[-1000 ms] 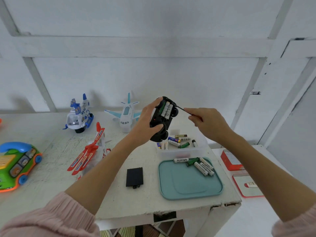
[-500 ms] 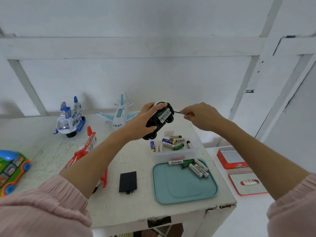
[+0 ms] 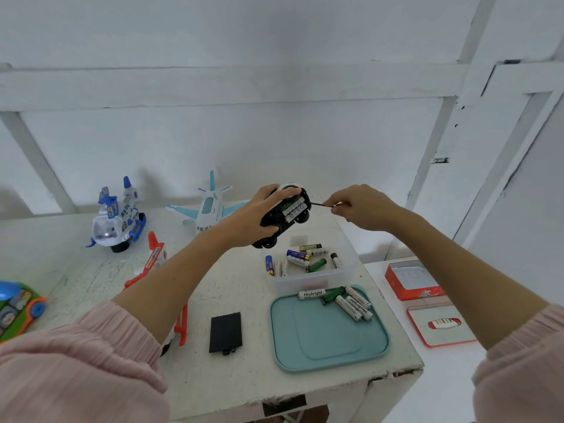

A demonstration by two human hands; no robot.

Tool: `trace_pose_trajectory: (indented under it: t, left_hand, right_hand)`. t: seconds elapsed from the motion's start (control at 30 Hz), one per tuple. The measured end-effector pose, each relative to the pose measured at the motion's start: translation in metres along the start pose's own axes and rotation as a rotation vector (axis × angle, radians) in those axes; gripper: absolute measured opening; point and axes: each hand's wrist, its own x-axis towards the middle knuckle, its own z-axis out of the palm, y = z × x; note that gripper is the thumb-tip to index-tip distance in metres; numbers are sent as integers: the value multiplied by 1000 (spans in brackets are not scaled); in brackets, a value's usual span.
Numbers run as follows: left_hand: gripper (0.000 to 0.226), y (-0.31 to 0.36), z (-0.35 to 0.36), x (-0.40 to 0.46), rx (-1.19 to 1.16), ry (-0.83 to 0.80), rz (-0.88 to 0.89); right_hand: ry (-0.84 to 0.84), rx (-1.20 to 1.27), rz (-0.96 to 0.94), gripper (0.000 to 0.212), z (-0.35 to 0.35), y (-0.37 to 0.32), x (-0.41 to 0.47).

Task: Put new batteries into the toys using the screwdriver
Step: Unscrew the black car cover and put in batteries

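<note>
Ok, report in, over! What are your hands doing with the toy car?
Left hand grips toy car, batteries showing. Right hand pinches screwdriver, tip at the car's edge. Cover off, on table. Nothing blocking.

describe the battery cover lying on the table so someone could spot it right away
On the white table, look at the near edge, just left of the teal tray. The battery cover lies flat there, alone: a small black ribbed rectangle with two little tabs on its near edge, the only black piece resting on the tabletop.

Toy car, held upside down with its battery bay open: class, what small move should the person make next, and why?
Probably lever a battery out: the right hand pinches the screwdriver, tip at the toy car's uncovered bay, gripped by the left hand.
</note>
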Motion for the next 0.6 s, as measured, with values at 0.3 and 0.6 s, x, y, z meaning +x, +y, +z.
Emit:
trace_pose_trajectory:
  t: [0.3, 0.6]
  left_hand:
    - [78, -1, 0, 4, -1, -18, 6]
    - [77, 1, -2, 8, 33, -31, 8]
  right_hand:
    - [-10, -46, 23, 29, -1, 2, -1]
    - [15, -67, 25, 30, 5, 1, -1]
